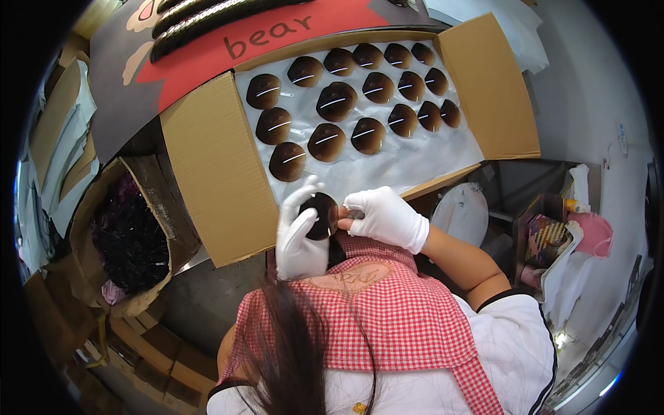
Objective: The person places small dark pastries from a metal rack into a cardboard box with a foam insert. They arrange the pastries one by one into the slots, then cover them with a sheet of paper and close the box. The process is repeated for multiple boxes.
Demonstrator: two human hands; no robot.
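A dark brown sunglass lens (322, 216) is held upright in front of my chest. My left hand (301, 232), in a white glove, grips it by the rim between thumb and fingers. From the other side my right hand (389, 220), also gloved but with bare fingertips, pinches at the lens's right edge. A small greyish bit shows between those fingertips, too small to name. Just beyond my hands lies an open cardboard box (200, 173) lined with white sheet (415, 162). Several brown gradient lenses (327, 142) rest on it in loose rows, some with small clear tabs.
Box flaps stick out at left and right (492, 90). Behind the box is a red and dark grey printed surface (200, 66) bearing long dark stacked pieces (207, 28). A carton of dark glossy pieces (131, 235) stands at left. A round white stool (460, 214) and a basket (546, 238) are at right.
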